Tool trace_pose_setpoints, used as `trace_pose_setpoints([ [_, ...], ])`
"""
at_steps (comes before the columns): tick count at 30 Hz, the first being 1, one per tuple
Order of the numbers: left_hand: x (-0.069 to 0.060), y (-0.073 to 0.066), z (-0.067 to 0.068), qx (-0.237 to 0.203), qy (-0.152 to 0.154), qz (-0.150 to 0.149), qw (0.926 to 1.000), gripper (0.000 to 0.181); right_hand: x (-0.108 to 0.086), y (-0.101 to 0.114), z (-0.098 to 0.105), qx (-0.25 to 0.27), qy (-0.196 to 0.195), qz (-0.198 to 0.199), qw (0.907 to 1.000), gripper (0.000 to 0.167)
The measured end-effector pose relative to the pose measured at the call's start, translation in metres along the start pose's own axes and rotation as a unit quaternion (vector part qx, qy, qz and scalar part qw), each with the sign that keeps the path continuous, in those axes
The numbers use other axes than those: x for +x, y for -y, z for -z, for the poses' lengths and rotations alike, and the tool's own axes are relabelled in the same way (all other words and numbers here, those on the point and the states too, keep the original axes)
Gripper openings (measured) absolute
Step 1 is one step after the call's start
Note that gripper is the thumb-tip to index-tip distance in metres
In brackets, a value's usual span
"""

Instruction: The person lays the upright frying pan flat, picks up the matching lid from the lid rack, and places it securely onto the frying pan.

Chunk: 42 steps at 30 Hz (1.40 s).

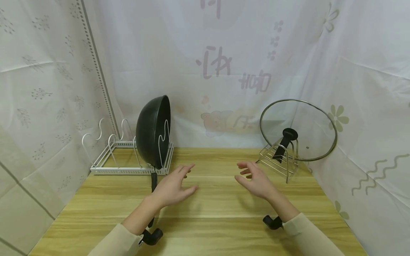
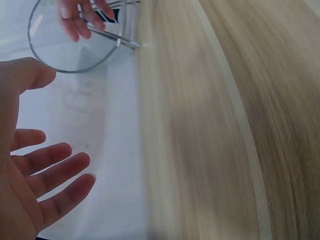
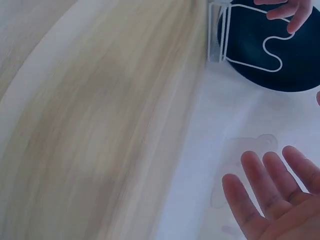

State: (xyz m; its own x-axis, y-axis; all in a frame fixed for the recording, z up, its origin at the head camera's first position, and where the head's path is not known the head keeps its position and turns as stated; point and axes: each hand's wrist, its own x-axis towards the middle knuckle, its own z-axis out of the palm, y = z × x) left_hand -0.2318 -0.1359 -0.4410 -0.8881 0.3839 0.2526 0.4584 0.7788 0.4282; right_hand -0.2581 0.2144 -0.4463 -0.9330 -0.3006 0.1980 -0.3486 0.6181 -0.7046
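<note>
Wooden tabletop [image 1: 217,202] spreads beneath left hand [image 1: 173,186] and right hand [image 1: 255,182]. White rack [image 1: 120,171], beyond and left of left fingers, holds black wok [image 1: 148,129] on edge; right wrist view opens its dark inside wide. Glass lid [image 1: 314,128] tilts in wire stand [image 1: 287,167], beyond and right of right fingers. All fingers relaxed, nothing grasped. Wok handle [image 1: 154,180] passes behind left wrist, clear only in head view.

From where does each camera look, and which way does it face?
Head: worn on the head, facing forward and down at the yellowish wooden table; left hand, right hand and beige sleeves show.
Left wrist: worn there, facing rightward to the round metal-rimmed glass lid; both hands show partly.
Right wrist: worn there, facing leftward to the deep black pan; both hands show partly.
Head and left wrist both show the lid.
</note>
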Motion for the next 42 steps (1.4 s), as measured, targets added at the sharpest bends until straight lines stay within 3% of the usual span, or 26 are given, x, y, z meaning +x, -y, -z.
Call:
trace_pose_setpoints([
  [10,-0.012,-0.004,0.007,-0.103,0.004,0.033,0.9942,0.072,0.002,0.006,-0.004,0.094,-0.001,-0.033,0.9951,0.045],
  [19,-0.027,-0.004,0.017,-0.166,-0.007,0.047,0.985,0.059,0.003,0.01,-0.005,0.228,0.016,-0.047,0.9724,0.044],
  [30,-0.045,-0.002,0.036,-0.201,-0.025,0.069,0.9769,0.051,0.007,0.022,-0.007,0.279,0.025,-0.034,0.9594,0.046],
  [42,-0.068,0.009,0.064,-0.198,-0.069,0.079,0.9746,0.046,0.016,0.037,-0.015,0.284,0.039,-0.026,0.9578,0.044],
])
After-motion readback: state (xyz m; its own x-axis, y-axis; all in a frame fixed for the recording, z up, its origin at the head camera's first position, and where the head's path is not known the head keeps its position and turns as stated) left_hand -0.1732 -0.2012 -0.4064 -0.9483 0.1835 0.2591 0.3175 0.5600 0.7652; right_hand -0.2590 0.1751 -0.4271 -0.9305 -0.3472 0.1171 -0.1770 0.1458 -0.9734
